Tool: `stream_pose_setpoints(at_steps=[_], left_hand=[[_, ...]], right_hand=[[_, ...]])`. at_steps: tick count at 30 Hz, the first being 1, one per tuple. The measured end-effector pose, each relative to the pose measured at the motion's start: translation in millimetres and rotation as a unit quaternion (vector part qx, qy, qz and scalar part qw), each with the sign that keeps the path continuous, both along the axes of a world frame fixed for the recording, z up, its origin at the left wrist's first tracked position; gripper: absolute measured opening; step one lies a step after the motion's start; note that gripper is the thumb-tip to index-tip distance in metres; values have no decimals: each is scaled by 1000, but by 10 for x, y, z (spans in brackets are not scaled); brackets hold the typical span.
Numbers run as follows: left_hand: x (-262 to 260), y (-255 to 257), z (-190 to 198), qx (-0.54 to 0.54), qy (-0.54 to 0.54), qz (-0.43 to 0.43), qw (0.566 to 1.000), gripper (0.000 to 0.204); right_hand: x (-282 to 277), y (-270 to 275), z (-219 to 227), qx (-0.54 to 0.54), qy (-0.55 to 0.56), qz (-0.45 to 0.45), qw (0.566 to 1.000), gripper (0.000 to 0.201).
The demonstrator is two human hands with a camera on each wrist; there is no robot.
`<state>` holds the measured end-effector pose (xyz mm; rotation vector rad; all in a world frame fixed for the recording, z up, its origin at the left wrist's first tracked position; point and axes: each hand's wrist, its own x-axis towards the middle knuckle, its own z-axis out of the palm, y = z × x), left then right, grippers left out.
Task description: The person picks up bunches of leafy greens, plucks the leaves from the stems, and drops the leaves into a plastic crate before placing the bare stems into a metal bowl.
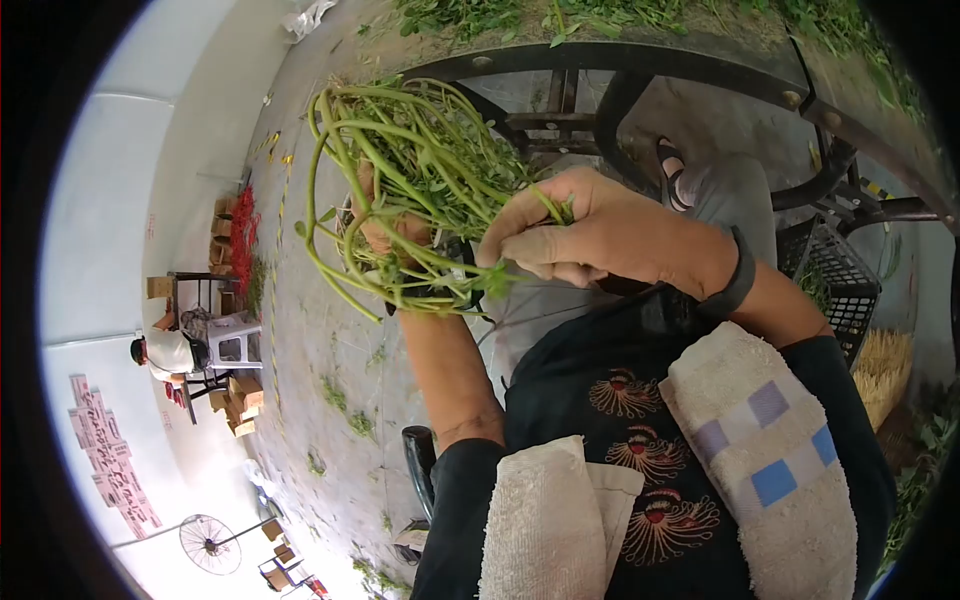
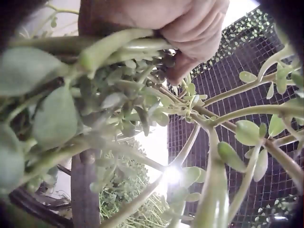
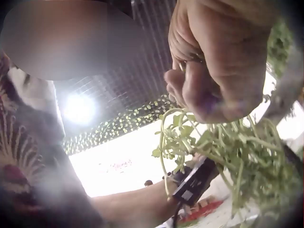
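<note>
A loose bunch of purslane [image 1: 430,150], with long green stems and small fleshy leaves, is held up in front of the body. My left hand [image 1: 395,232] grips it from behind, partly hidden by the stems. In the left wrist view the fingers of that hand [image 2: 194,33] curl over thick stems. At the bunch's near side, my right hand [image 1: 600,228] pinches some stems and leafy tips between thumb and fingers. The right wrist view has this hand [image 3: 218,71] with its fingers curled, right above the leaves [image 3: 242,147].
A dark-framed table [image 1: 650,60] with heaped greens stands at the far side. A black plastic crate [image 1: 845,290] is at the right. Leaf scraps [image 1: 345,400] lie on the grey floor. Another person [image 1: 165,352] sits at a table far left, near a standing fan [image 1: 210,545].
</note>
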<state>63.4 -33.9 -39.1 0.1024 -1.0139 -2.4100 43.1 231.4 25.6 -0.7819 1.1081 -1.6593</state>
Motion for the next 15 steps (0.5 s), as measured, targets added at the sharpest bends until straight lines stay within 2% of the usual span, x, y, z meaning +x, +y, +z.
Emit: stream_pose_setpoints(at_steps=[1, 2, 3, 4, 5, 7, 8, 10, 11, 12, 13, 14, 15], left_hand=[[-10, 11, -9, 1, 10, -6, 1000, 34], [-16, 28, -22, 2, 19, -11, 1000, 31], [-23, 52, -37, 2, 29, -17, 999, 27], [-5, 99, -30, -16, -6, 37, 999, 23], [-20, 77, -57, -15, -6, 37, 999, 23], [-62, -5, -116, -34, 37, -4, 999, 26], [-57, -59, -139, -33, 38, -4, 999, 26], [-9, -59, -123, -114, -18, 13, 993, 29], [31, -42, -129, -112, -20, 13, 993, 29], [84, 17, -91, -30, 8, -14, 999, 30], [122, 77, -41, 54, 38, -41, 997, 31], [137, 119, -8, 70, 16, -39, 997, 34], [126, 118, -2, 72, 16, -42, 996, 34]], right_hand=[[6, -13, 73, 14, 156, -23, 987, 15], [30, -76, 13, 15, 157, -23, 987, 15], [63, -167, -123, -48, 317, -100, 942, 15], [91, -227, -191, -110, 464, -173, 862, 16], [117, -241, -240, -109, 465, -173, 861, 16], [167, -263, -275, 44, 602, -144, 784, 22], [155, -280, -354, 44, 602, -144, 784, 22], [93, -291, -482, -11, 586, -144, 797, 24], [54, -277, -540, -9, 585, -142, 799, 24], [23, -255, -509, -60, 478, -91, 871, 22], [6, -223, -474, -110, 363, -39, 925, 19], [-5, -171, -430, -107, 363, -40, 925, 19], [-15, -112, -350, -32, 266, 12, 963, 19]])
